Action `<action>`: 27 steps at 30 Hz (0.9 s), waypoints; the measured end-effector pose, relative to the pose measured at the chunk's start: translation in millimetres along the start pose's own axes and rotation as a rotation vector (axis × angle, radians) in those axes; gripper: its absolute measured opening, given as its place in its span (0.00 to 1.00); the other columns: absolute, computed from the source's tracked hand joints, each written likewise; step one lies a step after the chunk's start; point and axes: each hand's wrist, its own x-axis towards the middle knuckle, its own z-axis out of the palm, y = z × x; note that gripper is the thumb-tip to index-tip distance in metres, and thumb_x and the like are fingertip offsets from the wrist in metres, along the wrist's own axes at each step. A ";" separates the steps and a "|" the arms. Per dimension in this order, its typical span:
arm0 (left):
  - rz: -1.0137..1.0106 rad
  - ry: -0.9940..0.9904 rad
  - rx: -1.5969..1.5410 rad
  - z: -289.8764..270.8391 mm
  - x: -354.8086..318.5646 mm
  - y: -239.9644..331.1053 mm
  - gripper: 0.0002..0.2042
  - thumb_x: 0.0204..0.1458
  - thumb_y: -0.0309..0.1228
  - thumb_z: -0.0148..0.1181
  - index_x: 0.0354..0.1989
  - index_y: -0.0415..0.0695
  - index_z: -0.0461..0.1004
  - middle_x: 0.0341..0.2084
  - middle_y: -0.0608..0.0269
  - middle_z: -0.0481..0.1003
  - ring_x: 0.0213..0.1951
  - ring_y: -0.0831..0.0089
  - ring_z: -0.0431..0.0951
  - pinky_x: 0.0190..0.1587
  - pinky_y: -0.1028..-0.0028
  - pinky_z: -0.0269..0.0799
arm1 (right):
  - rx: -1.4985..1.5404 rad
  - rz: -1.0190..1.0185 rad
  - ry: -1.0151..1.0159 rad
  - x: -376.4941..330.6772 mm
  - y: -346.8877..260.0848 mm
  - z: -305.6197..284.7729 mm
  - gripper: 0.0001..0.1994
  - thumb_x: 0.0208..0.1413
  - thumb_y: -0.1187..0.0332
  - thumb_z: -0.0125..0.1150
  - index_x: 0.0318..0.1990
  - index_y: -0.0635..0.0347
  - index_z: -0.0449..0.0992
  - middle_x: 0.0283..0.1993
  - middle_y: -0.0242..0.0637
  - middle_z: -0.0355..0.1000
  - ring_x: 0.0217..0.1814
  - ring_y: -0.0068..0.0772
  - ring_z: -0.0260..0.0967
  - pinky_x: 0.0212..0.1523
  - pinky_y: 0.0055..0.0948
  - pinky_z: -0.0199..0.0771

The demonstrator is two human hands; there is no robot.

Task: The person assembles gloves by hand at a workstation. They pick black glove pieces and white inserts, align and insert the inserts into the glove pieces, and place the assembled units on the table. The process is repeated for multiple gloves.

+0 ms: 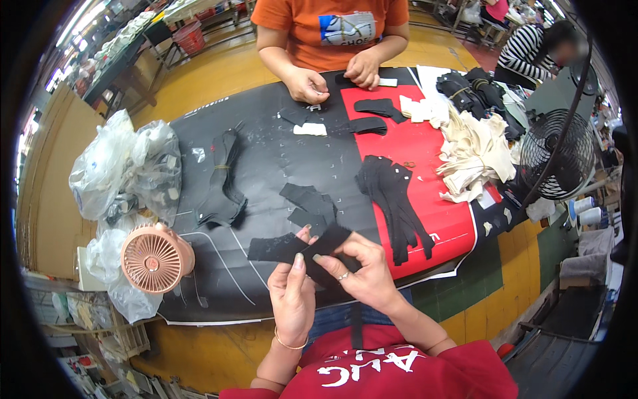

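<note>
Clear plastic bags (126,174) sit at the left of the table (266,159), stuffed with dark and pale scraps I can't make out, with a pink fan (154,258) just near them. At the near edge I see my left hand (292,296) with fingers curled and thumb pressed on a black fabric strip (278,247), while my right hand (362,272) pinches a second black fabric piece (327,241) that crosses over it, fingers nearly closed.

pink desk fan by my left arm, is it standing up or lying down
Lying down, it seems. The pink fan rests on the black mat beside crumpled plastic bags, its round grille facing upward toward the camera rather than sideways.
</note>
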 end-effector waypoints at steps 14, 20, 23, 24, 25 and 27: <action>-0.037 0.096 0.032 -15.4 -1.9 11.9 0.20 0.69 0.37 0.44 0.59 0.32 0.69 0.47 0.56 0.73 0.41 0.72 0.74 0.41 0.68 0.75 | -0.354 0.206 0.380 32.9 7.9 -100.1 0.22 0.55 0.65 0.70 0.52 0.72 0.75 0.37 0.43 0.78 0.32 0.29 0.76 0.32 0.29 0.74; -0.130 0.001 0.102 2.9 -8.4 2.9 0.24 0.69 0.39 0.40 0.65 0.33 0.62 0.68 0.51 0.60 0.68 0.61 0.61 0.64 0.59 0.62 | -0.160 0.084 0.054 2.3 14.8 -56.2 0.24 0.54 0.70 0.70 0.58 0.68 0.72 0.46 0.42 0.76 0.44 0.28 0.76 0.42 0.28 0.75; -0.111 -0.099 0.165 7.2 -6.0 4.7 0.25 0.68 0.36 0.40 0.66 0.29 0.61 0.69 0.47 0.58 0.72 0.59 0.54 0.72 0.60 0.47 | 0.111 -0.006 -0.209 -10.5 -1.5 -19.7 0.19 0.55 0.68 0.70 0.51 0.68 0.77 0.36 0.38 0.77 0.36 0.24 0.75 0.37 0.25 0.73; -0.093 -0.116 0.227 6.1 -6.7 7.5 0.25 0.68 0.35 0.41 0.66 0.28 0.60 0.69 0.46 0.58 0.72 0.59 0.54 0.72 0.60 0.46 | 0.135 0.024 -0.170 -13.4 -7.3 -11.6 0.13 0.57 0.70 0.69 0.47 0.68 0.79 0.31 0.35 0.76 0.30 0.20 0.73 0.32 0.22 0.72; -0.062 -0.153 0.264 3.7 -7.2 10.8 0.25 0.67 0.34 0.41 0.66 0.27 0.60 0.69 0.45 0.58 0.72 0.59 0.55 0.73 0.60 0.46 | 0.076 0.026 -0.143 -13.2 -11.1 -9.2 0.10 0.56 0.74 0.68 0.44 0.68 0.80 0.30 0.34 0.77 0.28 0.18 0.74 0.30 0.19 0.72; 0.101 -0.206 0.419 -7.9 -5.0 21.5 0.25 0.65 0.35 0.46 0.66 0.31 0.61 0.69 0.47 0.58 0.70 0.59 0.57 0.70 0.63 0.49 | 0.145 -0.020 -0.120 -8.6 -13.8 -7.5 0.09 0.57 0.76 0.67 0.43 0.70 0.79 0.30 0.33 0.77 0.27 0.16 0.73 0.28 0.18 0.71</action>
